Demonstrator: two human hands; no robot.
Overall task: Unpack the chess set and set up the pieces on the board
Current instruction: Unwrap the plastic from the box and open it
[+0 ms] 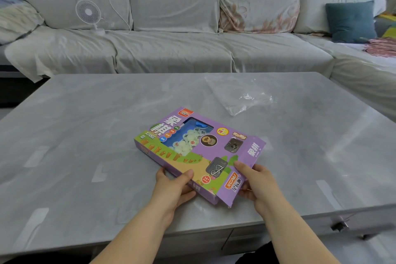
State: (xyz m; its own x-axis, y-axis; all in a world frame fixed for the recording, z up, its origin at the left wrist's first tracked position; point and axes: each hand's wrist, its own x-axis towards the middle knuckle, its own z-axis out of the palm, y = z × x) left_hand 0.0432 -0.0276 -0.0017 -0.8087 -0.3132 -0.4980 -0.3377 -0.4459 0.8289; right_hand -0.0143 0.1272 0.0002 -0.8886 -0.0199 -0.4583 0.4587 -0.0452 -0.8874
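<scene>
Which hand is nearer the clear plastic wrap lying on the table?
Right. The right hand grips the chess box at its right end, nearly in line with the plastic wrap beyond; the left hand grips its near edge, farther left.

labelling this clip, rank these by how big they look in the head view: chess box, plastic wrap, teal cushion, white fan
1. chess box, nearest the camera
2. plastic wrap and teal cushion: look about alike, so unranked
3. white fan, smallest, though far back on the sofa
</scene>
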